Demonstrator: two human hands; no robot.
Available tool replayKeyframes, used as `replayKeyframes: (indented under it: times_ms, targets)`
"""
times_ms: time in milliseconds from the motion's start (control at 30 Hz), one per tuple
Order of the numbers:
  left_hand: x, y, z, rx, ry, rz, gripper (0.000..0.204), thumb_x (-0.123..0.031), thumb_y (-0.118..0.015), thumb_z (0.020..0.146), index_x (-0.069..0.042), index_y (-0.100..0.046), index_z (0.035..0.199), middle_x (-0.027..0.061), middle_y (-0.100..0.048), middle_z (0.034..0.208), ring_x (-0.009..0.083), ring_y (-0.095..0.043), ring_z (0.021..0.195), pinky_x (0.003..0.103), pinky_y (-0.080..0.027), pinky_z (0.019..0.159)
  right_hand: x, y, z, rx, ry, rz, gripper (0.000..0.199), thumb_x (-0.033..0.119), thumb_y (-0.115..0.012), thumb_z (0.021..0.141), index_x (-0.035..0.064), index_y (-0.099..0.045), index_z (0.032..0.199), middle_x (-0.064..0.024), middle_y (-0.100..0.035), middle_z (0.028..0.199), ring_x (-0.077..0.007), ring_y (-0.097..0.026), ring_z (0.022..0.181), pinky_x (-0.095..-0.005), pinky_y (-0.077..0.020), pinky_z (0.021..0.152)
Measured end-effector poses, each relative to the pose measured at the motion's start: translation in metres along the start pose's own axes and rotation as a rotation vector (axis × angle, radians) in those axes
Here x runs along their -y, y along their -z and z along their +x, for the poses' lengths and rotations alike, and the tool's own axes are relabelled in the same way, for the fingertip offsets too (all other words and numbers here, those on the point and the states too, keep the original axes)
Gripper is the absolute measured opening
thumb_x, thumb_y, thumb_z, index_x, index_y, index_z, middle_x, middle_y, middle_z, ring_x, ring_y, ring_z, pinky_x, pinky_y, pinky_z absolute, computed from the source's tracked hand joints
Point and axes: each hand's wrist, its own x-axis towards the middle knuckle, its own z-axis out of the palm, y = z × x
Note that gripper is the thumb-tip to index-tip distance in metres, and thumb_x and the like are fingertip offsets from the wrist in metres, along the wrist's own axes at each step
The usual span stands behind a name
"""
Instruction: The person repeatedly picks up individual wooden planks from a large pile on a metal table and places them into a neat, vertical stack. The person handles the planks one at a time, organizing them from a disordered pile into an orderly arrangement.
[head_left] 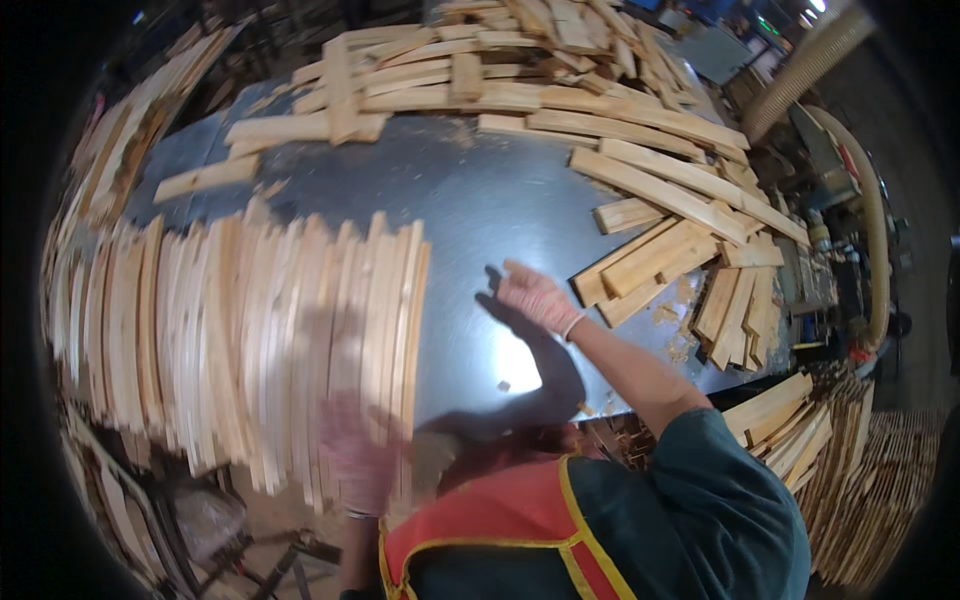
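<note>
My right hand point(538, 298), in a pale pinkish glove, hovers over the bare metal tabletop point(470, 190) with nothing in it. Its fingers are loosely apart, and its shadow falls beside it. Lower left, my left hand point(362, 455) wears a similar glove and is blurred by motion. It is over the near ends of a wide row of wooden slats point(270, 320), its fingers apart; whether it touches them I cannot tell. The slats stand side by side, their lengths running away from me, and one lies slanted across the others.
A heap of loose wooden boards point(450, 95) covers the table's far side. More boards point(660, 255) lie at the right, with wood shavings point(680, 345) beside them. Stacked slats point(860, 490) stand lower right. A ribbed hose point(810, 75) rises at the far right.
</note>
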Motion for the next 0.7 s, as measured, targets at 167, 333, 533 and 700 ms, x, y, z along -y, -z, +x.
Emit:
replayKeyframes:
  times_ms: [167, 333, 533, 700]
  targets:
    - [-0.061, -0.040, 0.034, 0.173, -0.079, 0.148, 0.093, -0.035, -0.085, 0.076, -0.014, -0.046, 0.157, 0.0193, -0.040, 0.164, 0.0463, -0.034, 0.154, 0.062, -0.029, 0.126, 0.042, 0.188, 0.078, -0.223, -0.134, -0.948, 0.087, 0.041, -0.073, 0.088, 0.0020, -0.042, 0.160, -0.0255, -0.060, 0.150, -0.0388, -0.057, 0.140, -0.0424, -0.0456, 0.118]
    - [-0.077, -0.013, 0.072, 0.145, -0.043, 0.009, 0.063, -0.015, -0.077, 0.068, -0.011, -0.062, 0.129, 0.0148, -0.057, 0.132, 0.0429, -0.052, 0.130, 0.058, -0.044, 0.109, 0.011, 0.283, 0.113, -0.222, -0.245, -1.267, 0.061, 0.022, -0.081, 0.073, 0.0045, -0.060, 0.128, -0.0211, -0.069, 0.128, -0.0432, -0.065, 0.127, -0.0494, -0.0528, 0.109]
    - [-0.062, 0.001, 0.078, 0.067, -0.037, -0.099, 0.059, -0.017, -0.078, 0.061, -0.011, -0.066, 0.119, 0.0136, -0.060, 0.121, 0.0388, -0.058, 0.115, 0.054, -0.048, 0.101, -0.031, 0.296, 0.142, 0.064, -0.133, -1.374, 0.057, 0.029, -0.064, 0.089, 0.0071, -0.056, 0.140, -0.0293, -0.071, 0.113, -0.0474, -0.070, 0.110, -0.0549, -0.0563, 0.096]
    - [-0.055, -0.010, 0.048, 0.086, 0.019, -0.055, 0.073, -0.025, -0.081, 0.067, -0.013, -0.062, 0.137, 0.0113, -0.057, 0.140, 0.0367, -0.049, 0.137, 0.056, -0.037, 0.118, 0.011, 0.229, 0.122, 0.278, -0.070, -0.675, 0.063, 0.043, -0.068, 0.094, 0.0078, -0.058, 0.145, -0.0157, -0.072, 0.103, -0.0298, -0.073, 0.095, -0.0425, -0.0602, 0.085]
